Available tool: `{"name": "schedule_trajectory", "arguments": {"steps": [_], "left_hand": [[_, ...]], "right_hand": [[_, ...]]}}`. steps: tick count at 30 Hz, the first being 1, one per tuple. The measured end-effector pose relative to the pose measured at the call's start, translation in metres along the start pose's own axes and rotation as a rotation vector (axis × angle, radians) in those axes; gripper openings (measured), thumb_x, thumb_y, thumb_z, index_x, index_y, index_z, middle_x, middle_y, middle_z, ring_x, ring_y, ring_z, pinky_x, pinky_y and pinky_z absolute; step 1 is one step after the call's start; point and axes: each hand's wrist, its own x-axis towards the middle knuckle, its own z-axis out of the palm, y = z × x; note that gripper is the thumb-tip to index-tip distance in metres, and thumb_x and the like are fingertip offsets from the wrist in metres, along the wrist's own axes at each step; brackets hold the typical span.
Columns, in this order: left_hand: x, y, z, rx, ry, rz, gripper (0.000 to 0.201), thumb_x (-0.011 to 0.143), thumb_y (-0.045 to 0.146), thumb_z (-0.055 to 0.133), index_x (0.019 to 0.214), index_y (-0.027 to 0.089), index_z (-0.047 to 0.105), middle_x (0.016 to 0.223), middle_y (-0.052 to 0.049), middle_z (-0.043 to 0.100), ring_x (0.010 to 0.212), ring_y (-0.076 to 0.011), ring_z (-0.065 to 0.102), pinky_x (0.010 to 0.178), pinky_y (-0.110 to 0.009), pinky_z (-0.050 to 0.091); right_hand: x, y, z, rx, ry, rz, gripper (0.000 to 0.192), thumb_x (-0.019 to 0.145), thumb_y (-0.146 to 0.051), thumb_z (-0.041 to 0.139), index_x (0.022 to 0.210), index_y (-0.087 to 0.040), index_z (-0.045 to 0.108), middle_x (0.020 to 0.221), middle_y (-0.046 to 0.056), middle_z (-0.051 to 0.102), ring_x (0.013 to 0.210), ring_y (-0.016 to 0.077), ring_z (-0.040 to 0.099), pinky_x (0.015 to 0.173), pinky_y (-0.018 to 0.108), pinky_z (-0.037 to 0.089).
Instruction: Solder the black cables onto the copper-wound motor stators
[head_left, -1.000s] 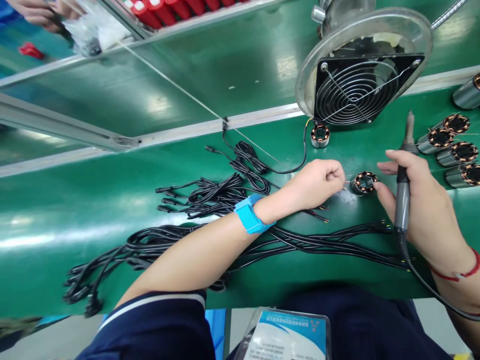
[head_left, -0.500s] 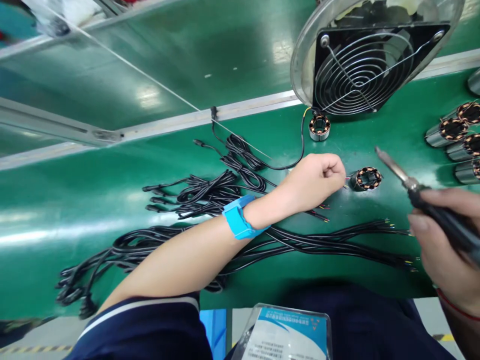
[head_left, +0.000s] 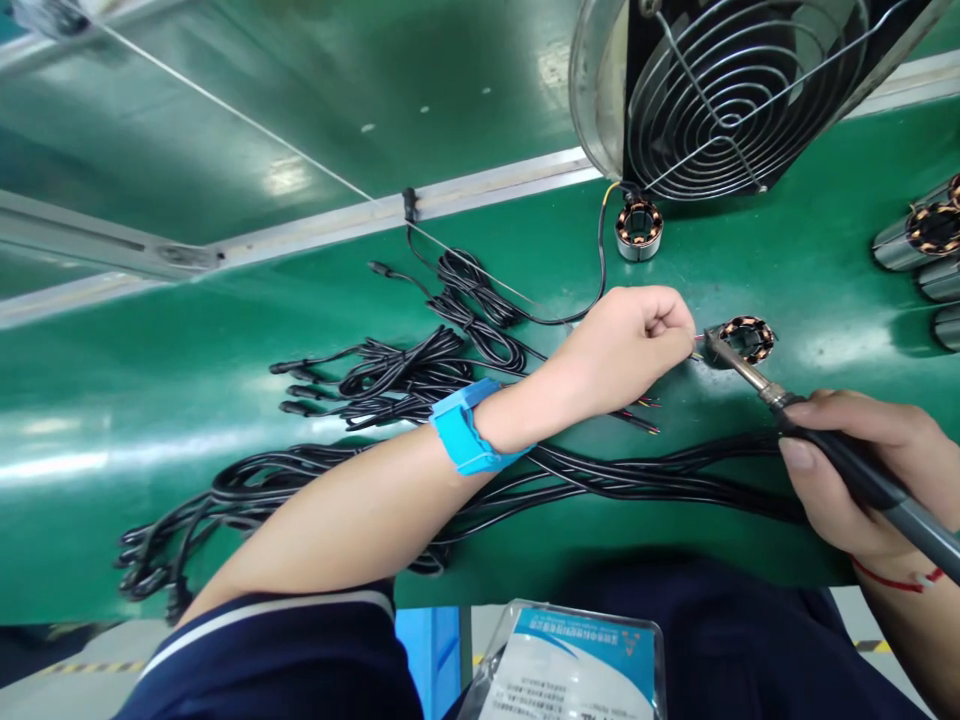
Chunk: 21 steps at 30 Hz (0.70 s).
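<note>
Stator [head_left: 746, 338] with copper windings lies on green worktop [head_left: 225, 400], just in front of fan [head_left: 720, 90]. Soldering iron [head_left: 825, 440] tip touches stator's near edge, beside thin wire ends. Left hand [head_left: 630, 345] closed in pinch on those wire ends; right hand [head_left: 862, 470] wrapped around iron handle. Step judged: soldering lead to winding; needs steady tip, wire kept in place. Joint itself too small to make out. Black cable bundles [head_left: 390, 380] partly under forearm; more stators [head_left: 922, 235] cut off at right edge.

Left hand [head_left: 626, 345] is curled in a fist mid-frame, pinching what looks like thin wire ends right beside a small stator [head_left: 742, 340]. Right hand [head_left: 855, 470], lower right, grips a soldering iron [head_left: 817, 440] with its tip at that stator. Black cables [head_left: 360, 470] sprawl across the green belt [head_left: 150, 400].
</note>
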Motion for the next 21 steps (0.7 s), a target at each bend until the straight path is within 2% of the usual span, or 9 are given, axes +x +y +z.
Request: {"name": "schedule_trajectory", "arguments": {"steps": [3, 11, 15, 19, 21], "left_hand": [[-0.0004, 0.0007, 0.0004, -0.001, 0.006, 0.002, 0.016, 0.077, 0.007, 0.050, 0.063, 0.015, 0.053, 0.054, 0.005, 0.049, 0.051, -0.0047, 0.041, 0.051, -0.021, 0.032], [-0.0002, 0.0007, 0.0005, -0.003, 0.015, -0.004, 0.017, 0.078, 0.007, 0.050, 0.063, 0.015, 0.054, 0.053, 0.005, 0.048, 0.051, -0.0051, 0.041, 0.050, -0.022, 0.032], [-0.0002, -0.0001, 0.0001, -0.004, 0.010, 0.006, 0.016, 0.079, 0.008, 0.051, 0.064, 0.015, 0.054, 0.054, 0.005, 0.049, 0.051, -0.0049, 0.041, 0.050, -0.022, 0.032], [-0.0001, -0.0001, 0.0001, -0.009, 0.016, 0.012, 0.017, 0.079, 0.007, 0.051, 0.065, 0.015, 0.054, 0.054, 0.006, 0.049, 0.051, -0.0049, 0.041, 0.050, -0.021, 0.032], [0.0002, 0.0004, 0.0002, -0.014, 0.017, 0.014, 0.017, 0.079, 0.007, 0.051, 0.064, 0.015, 0.054, 0.054, 0.006, 0.049, 0.051, -0.0049, 0.041, 0.051, -0.021, 0.032]], "right_hand": [[-0.0001, 0.0025, 0.0017, -0.008, 0.015, -0.077, 0.036, 0.073, -0.011, 0.071, 0.106, -0.024, 0.067, 0.081, -0.001, 0.071, 0.064, 0.0144, 0.067, 0.062, 0.026, 0.059], [-0.0012, 0.0033, 0.0017, -0.006, 0.013, -0.069, 0.038, 0.072, -0.010, 0.071, 0.108, -0.025, 0.067, 0.081, -0.002, 0.071, 0.062, 0.0137, 0.067, 0.061, 0.025, 0.058], [0.0033, 0.0013, 0.0020, 0.023, 0.017, -0.017, 0.033, 0.075, -0.012, 0.070, 0.106, -0.025, 0.068, 0.077, 0.000, 0.069, 0.059, 0.0130, 0.064, 0.057, 0.026, 0.055], [0.0058, 0.0040, 0.0042, 0.013, 0.051, -0.059, 0.054, 0.071, -0.009, 0.073, 0.122, -0.025, 0.064, 0.079, 0.000, 0.068, 0.057, 0.0127, 0.059, 0.050, 0.026, 0.051], [0.0067, 0.0033, 0.0046, -0.025, 0.038, -0.066, 0.061, 0.073, -0.008, 0.073, 0.128, -0.030, 0.060, 0.085, 0.001, 0.070, 0.062, 0.0148, 0.062, 0.053, 0.027, 0.053]]}}
